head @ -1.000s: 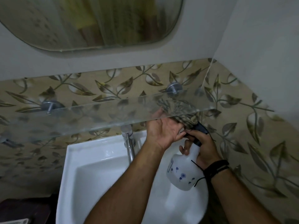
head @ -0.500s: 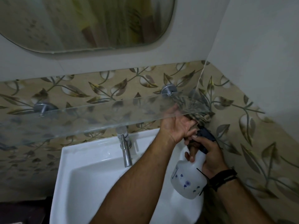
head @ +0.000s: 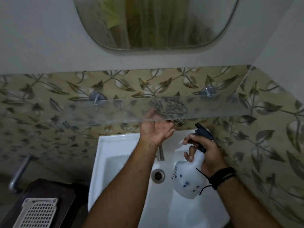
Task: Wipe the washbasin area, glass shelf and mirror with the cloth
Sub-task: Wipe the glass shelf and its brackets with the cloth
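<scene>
We're on the glass shelf (head: 213, 109) step: left hand (head: 156, 129) presses the bunched cloth (head: 171, 109) against the shelf's underside mid-span, right hand (head: 207, 152) grips the spray bottle (head: 187, 180) below it, next likely swipe along, then mirror (head: 156, 22).

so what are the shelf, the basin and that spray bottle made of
The shelf looks like clear glass: the leaf tiles show through it and its front edge glints. The basin seems glazed white ceramic, glossy with soft reflections. The spray bottle looks like frosted translucent plastic with a black trigger head.
</scene>
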Tool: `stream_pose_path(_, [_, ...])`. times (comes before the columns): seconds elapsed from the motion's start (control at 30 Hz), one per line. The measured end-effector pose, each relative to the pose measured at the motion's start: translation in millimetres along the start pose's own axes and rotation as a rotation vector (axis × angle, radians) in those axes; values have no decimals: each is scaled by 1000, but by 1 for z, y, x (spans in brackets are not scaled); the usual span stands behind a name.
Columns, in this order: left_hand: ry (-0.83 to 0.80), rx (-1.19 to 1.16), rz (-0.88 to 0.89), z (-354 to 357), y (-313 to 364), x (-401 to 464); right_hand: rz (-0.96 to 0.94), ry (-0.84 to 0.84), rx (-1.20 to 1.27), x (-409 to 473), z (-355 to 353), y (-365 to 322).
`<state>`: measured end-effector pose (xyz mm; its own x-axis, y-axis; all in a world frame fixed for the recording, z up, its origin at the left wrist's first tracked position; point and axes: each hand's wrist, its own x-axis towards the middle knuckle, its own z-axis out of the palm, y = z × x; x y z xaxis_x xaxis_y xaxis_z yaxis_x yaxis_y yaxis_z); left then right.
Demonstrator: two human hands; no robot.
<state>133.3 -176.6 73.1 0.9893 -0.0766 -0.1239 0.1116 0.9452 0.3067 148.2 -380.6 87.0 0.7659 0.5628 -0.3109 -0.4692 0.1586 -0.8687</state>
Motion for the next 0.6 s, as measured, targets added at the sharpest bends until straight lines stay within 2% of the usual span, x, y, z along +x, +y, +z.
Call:
stream_pose_path(0.17, [2,-171,156,-4,31,-50,-15,-28,-53,-5,51,7])
stream_pose_path(0.37, [132,38,264,-35,81,-98,-165,-1,-232,-6,111,11])
stream_pose_path(0.6, [175,-1,374,-55,113,-145,-174,-41,-279,-6,149,19])
